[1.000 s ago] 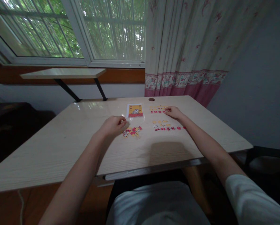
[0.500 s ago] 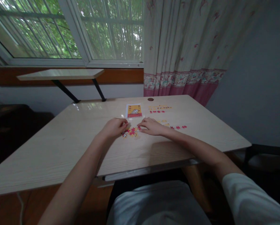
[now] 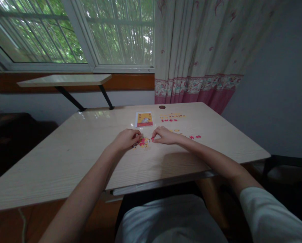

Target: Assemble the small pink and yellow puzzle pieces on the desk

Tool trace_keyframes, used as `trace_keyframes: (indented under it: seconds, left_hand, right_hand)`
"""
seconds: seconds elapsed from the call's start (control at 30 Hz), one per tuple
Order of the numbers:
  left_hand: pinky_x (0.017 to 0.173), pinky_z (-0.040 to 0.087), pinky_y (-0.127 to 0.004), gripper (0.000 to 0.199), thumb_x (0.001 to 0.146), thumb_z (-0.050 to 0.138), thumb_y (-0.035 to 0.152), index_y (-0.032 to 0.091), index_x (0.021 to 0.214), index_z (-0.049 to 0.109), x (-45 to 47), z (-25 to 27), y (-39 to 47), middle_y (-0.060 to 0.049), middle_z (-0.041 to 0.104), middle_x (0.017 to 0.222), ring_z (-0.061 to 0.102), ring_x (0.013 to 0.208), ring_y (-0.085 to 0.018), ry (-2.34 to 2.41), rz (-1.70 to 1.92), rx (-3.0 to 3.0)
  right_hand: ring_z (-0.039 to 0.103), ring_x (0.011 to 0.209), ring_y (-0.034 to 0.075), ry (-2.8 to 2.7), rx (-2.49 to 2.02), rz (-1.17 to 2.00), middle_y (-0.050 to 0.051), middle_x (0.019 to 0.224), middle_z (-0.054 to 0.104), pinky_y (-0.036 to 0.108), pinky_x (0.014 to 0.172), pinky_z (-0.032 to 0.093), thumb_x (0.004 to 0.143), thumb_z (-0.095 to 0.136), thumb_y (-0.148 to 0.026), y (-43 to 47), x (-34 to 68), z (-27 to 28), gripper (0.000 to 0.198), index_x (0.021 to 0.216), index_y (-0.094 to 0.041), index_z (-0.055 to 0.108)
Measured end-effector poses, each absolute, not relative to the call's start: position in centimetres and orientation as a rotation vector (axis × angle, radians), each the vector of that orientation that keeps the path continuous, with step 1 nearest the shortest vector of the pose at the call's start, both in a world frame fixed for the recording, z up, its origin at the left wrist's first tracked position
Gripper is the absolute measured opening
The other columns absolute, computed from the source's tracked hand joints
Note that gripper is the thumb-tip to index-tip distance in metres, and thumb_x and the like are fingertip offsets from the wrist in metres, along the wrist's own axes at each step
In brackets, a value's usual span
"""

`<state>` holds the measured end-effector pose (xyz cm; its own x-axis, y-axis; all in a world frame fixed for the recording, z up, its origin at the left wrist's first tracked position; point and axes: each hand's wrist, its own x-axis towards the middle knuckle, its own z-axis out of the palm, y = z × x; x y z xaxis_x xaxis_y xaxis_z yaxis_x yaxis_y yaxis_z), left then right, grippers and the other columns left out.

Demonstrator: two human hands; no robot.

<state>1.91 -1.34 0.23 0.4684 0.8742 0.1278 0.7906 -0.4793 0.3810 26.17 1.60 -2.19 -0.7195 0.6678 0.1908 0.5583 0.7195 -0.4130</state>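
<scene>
A small heap of jigsaw puzzle pieces [image 3: 143, 142] in red, yellow and white lies on the table between my hands. My left hand [image 3: 128, 138] is at the heap's left side, its fingers curled in against the thumb; whether a piece is between them is hidden. On the heap's right, my right hand [image 3: 165, 135] pinches a red puzzle piece [image 3: 152, 139] between thumb and fingers. Just beyond the heap lies a picture card [image 3: 144, 119] showing a white cartoon animal on yellow and red.
The wooden table [image 3: 85, 148] carries rows of yellow pieces [image 3: 174, 115] and red pieces [image 3: 169, 120] at the back right. More red pieces [image 3: 195, 137] lie beyond my right forearm. A raised shelf [image 3: 67, 80] stands at the back left, and a curtain [image 3: 191, 60] hangs behind.
My left hand has moved slightly right, over the heap's edge. The right hand's fingers have closed in a pinch on a red puzzle piece at the heap's right side.
</scene>
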Motion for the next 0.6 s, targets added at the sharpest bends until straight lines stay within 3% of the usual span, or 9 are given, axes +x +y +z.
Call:
trace_keyframes:
  seconds: [0.37,0.6]
  left_hand:
    - [0.056,0.034,-0.023,0.030,0.086,0.048,0.036,0.016,0.088,0.072,3.6,-0.8,-1.9,-0.005,0.066,0.068,0.054,0.057,-0.014,1.292,0.459,2.454]
    - [0.052,0.031,-0.022,0.030,0.085,0.052,0.039,0.015,0.079,0.070,4.2,-1.4,-2.1,-0.001,0.059,0.058,0.048,0.052,-0.012,1.195,0.538,2.375]
  right_hand:
    - [0.060,0.071,0.012,-2.331,-0.937,0.871,0.002,0.077,0.067,0.023,0.068,0.045,0.077,0.063,-0.012,1.2,25.4,-2.7,0.008,0.084,-0.014,0.064]
    - [0.061,0.073,0.011,-2.235,-0.878,0.862,0.001,0.077,0.067,0.023,0.070,0.046,0.072,0.059,-0.009,0.3,25.0,-1.9,0.012,0.081,-0.015,0.064]
